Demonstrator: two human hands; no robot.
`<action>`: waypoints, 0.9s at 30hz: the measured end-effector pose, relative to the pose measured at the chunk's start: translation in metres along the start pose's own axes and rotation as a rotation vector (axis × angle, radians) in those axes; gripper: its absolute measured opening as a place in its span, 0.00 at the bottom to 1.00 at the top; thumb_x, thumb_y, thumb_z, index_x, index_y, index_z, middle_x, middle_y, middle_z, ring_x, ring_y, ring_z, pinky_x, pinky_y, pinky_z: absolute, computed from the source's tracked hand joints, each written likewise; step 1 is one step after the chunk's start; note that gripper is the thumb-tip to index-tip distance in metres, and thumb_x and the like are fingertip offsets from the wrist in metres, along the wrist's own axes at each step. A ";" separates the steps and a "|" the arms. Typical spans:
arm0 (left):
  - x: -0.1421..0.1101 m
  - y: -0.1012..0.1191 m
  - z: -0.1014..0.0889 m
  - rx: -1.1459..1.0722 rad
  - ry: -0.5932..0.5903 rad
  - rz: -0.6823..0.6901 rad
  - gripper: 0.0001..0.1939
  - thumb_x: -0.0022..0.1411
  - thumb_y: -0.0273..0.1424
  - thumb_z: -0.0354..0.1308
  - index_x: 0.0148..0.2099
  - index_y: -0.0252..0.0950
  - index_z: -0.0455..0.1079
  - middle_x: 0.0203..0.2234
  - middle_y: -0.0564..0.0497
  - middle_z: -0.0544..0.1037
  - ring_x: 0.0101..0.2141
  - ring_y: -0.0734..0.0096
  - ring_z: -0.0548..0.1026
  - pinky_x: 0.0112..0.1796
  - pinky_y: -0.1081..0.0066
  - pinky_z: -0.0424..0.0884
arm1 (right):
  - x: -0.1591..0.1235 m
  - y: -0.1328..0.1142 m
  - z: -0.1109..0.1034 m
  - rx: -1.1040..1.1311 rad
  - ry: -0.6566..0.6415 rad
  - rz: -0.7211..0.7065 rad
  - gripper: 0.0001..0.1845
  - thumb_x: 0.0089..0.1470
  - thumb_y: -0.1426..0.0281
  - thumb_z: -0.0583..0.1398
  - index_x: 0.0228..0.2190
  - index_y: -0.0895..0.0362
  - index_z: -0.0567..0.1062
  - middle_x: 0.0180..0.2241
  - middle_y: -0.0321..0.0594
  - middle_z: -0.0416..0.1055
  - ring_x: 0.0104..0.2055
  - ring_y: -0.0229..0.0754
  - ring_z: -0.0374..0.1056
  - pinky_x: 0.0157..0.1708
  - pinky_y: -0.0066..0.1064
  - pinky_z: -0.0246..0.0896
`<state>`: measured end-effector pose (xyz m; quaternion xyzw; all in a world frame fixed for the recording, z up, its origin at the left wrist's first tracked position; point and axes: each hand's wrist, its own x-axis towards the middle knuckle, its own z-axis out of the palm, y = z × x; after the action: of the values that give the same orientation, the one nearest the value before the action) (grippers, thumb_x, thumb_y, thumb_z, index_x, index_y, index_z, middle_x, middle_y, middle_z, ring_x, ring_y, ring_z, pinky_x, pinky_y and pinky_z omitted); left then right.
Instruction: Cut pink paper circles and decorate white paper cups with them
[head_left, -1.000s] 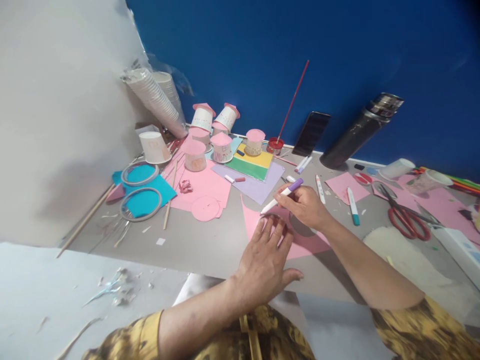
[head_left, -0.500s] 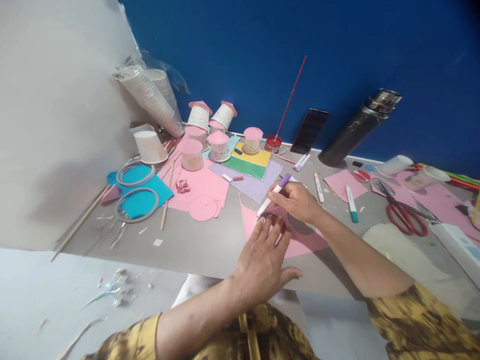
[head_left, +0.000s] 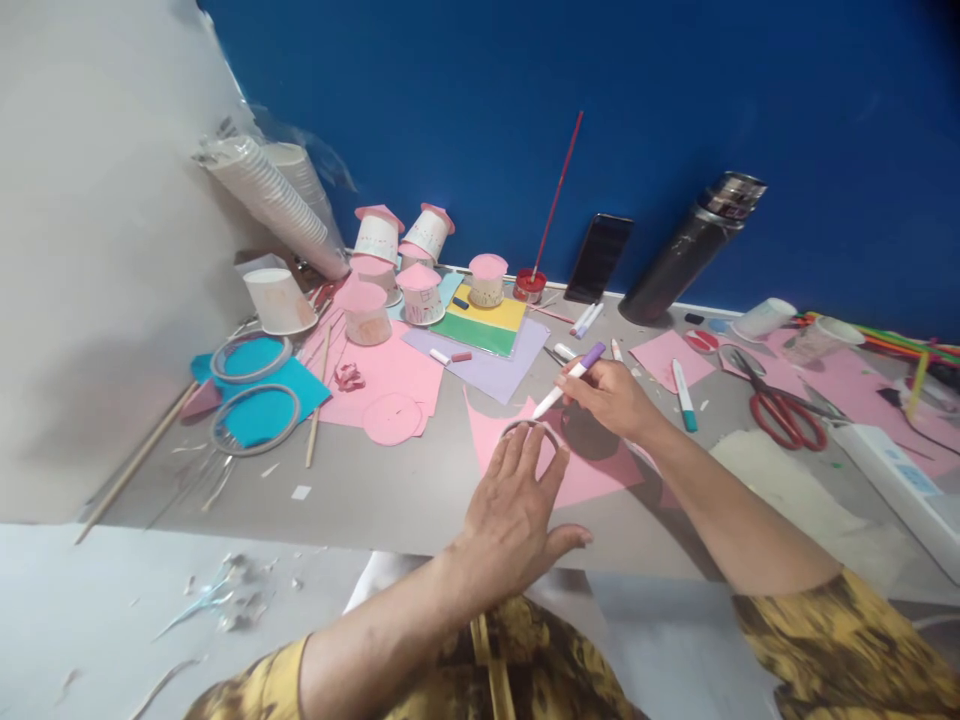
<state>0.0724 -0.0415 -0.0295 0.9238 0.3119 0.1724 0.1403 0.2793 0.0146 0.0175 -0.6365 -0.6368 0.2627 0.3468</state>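
Note:
My left hand (head_left: 517,495) lies flat, fingers outstretched, over a dark-rimmed round object (head_left: 531,425) on a sheet of pink paper (head_left: 600,480). Most of that round object is hidden under the fingers. Held in a pinch by my right hand (head_left: 611,398) is a marker (head_left: 570,380) with a white barrel and a purple end. Its tip points down at the paper, close to the far edge of the round thing. A round hole shows in the sheet beneath my right hand.
Paper cups with pink tops (head_left: 421,295) stand at the back left, beside stacked cups (head_left: 277,200). Grey rings (head_left: 255,420) lie on blue paper at left. Red-handled scissors (head_left: 787,415), a teal-ended marker (head_left: 684,395) and a power strip (head_left: 900,480) are at right; a dark flask (head_left: 686,250) leans behind.
The marker tip has moved from the left side of the round object around to its far right side. My left hand stays pressed on it. The whole view has shifted slightly.

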 end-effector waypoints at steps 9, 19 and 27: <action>-0.001 -0.002 0.003 -0.010 0.025 -0.012 0.43 0.58 0.55 0.63 0.67 0.34 0.61 0.69 0.25 0.54 0.70 0.27 0.49 0.62 0.35 0.59 | -0.029 0.009 -0.014 -0.053 0.050 0.012 0.18 0.61 0.57 0.59 0.25 0.55 0.76 0.23 0.38 0.76 0.24 0.41 0.66 0.27 0.32 0.60; -0.002 -0.007 0.014 0.048 0.060 0.041 0.51 0.60 0.59 0.58 0.69 0.24 0.53 0.67 0.18 0.56 0.69 0.26 0.50 0.62 0.35 0.58 | -0.056 0.018 -0.015 0.027 0.110 0.071 0.18 0.61 0.55 0.60 0.31 0.57 0.78 0.23 0.37 0.76 0.23 0.40 0.67 0.25 0.31 0.59; 0.010 -0.016 -0.012 0.035 0.011 0.125 0.24 0.67 0.21 0.49 0.65 0.27 0.56 0.59 0.31 0.69 0.64 0.47 0.63 0.62 0.46 0.64 | -0.056 0.014 -0.012 0.021 0.127 0.045 0.18 0.60 0.57 0.59 0.27 0.56 0.76 0.23 0.38 0.75 0.22 0.39 0.64 0.24 0.30 0.57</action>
<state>0.0669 -0.0211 -0.0221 0.9429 0.2572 0.1802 0.1114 0.2947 -0.0413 0.0083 -0.6625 -0.5961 0.2361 0.3872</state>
